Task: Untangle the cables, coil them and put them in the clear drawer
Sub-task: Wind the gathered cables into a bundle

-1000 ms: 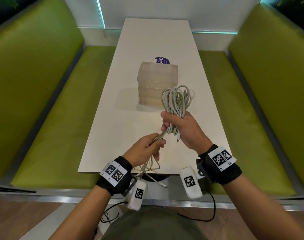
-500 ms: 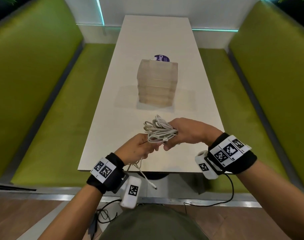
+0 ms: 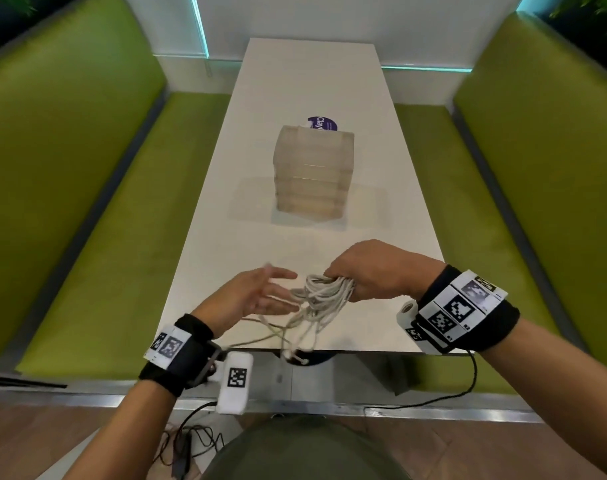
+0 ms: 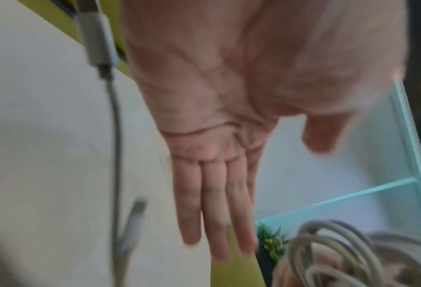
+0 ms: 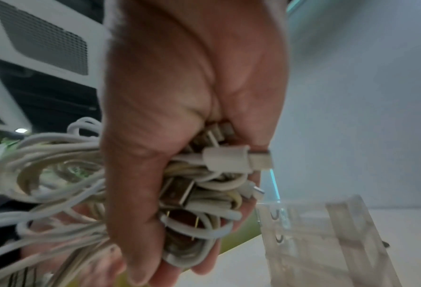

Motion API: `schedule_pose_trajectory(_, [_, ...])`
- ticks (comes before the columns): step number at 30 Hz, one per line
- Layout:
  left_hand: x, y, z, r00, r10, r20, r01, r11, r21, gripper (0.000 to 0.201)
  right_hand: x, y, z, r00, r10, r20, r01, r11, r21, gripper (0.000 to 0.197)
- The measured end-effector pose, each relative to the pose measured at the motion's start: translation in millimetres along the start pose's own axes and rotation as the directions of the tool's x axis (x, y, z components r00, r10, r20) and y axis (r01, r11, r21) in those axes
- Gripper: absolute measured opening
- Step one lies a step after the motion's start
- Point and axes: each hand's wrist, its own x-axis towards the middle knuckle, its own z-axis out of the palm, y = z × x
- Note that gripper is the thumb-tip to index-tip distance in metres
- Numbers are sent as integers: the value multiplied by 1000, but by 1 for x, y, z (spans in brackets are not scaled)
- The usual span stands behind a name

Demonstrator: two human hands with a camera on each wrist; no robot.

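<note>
White cables (image 3: 324,297) sit bunched in the right hand (image 3: 371,270), fingers curled round them (loose ends dangling) above the table (image 3: 312,81); the left hand (image 3: 252,294) is spread flat alongside, the clear drawer (image 3: 312,173) beyond.

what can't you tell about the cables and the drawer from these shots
- How many cables: in the head view they merge into one bundle; in the right wrist view the right hand covers its middle.
- Whether they are untangled: the loose ends hanging past the table edge are blurred.
- The left hand: motion blur in the left wrist view hides any contact with the strands.
- The clear drawer unit: frosted walls hide its contents.
</note>
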Motion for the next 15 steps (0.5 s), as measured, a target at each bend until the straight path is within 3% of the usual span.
schedule_pose_trajectory(2, [10, 5, 8, 998, -25, -55, 24, 999, -24, 96, 3, -5, 0, 999, -25, 34, 29, 993, -113, 7])
schedule_pose_trajectory(5, [18, 15, 39, 997, -77, 24, 69, 970, 234, 68, 14, -20, 1, 995, -59, 84, 75, 975, -209, 11])
schedule_pose_trajectory(6, [20, 14, 44, 992, -95, 80, 66, 951, 302, 73, 16, -23, 0, 993, -60, 101, 80, 974, -210, 12])
schedule_pose_trajectory(8, [18, 9, 50, 979, -128, 161, 70, 944, 323, 86, 17, -24, -4, 990, -53, 134, 78, 979, -188, 5])
schedule_pose_trajectory(12, [19, 8, 53, 988, -74, 137, 33, 960, 279, 57, 13, -21, -10, 989, -33, 146, 38, 999, -27, 19])
schedule_pose_trajectory(15, [19, 9, 56, 985, -66, 161, 28, 973, 231, 47, 11, -16, -13, 975, -15, 220, -13, 992, 126, 28])
